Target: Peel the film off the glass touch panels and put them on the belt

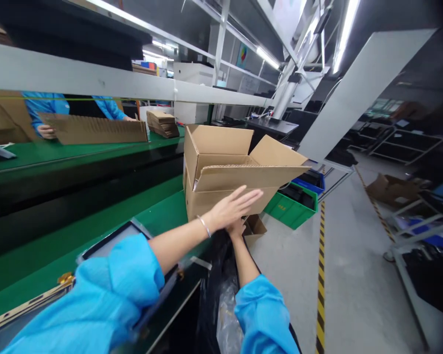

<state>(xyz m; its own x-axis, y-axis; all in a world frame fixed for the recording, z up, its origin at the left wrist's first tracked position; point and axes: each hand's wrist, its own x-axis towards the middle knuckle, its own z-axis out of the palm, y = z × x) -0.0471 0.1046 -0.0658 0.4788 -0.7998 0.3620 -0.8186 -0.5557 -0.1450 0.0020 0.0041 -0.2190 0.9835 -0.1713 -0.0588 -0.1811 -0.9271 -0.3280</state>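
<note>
Box: carton (221,169) of plain brown corrugated cardboard, standing upright at the far right end of the green belt (158,206), right at its edge, top flaps open and splayed outward
Box texture: matte, fluted edge visible along the near flap, which folds out flat toward the person
Left hand: left hand (231,209) spread flat and wide open, fingers straight, palm against the near wall of the carton just under the near flap; grips nothing; a thin metal bangle (204,225) circles the wrist
Right hand: right hand (237,228) sits lower, at the bottom near corner of the carton, mostly covered by the left hand; whether it is curled or flat cannot be told
Sleeves: loose bright blue smooth fabric on both forearms
Belt: flat green surface, with a second green belt beyond it across a dark gap
Near edge: flat dark panel (107,246) with a pale rim, lying on the belt under the left forearm
Far side: another person in blue sleeves holds a long slotted cardboard strip (96,129); a stack of folded cardboard (163,123) lies just beside it
Floor right of belt: green plastic bin (290,209), a blue bin behind it, a small open carton below the hands
Below: crinkled black plastic film (217,275) hangs at the belt end between the arms
</note>
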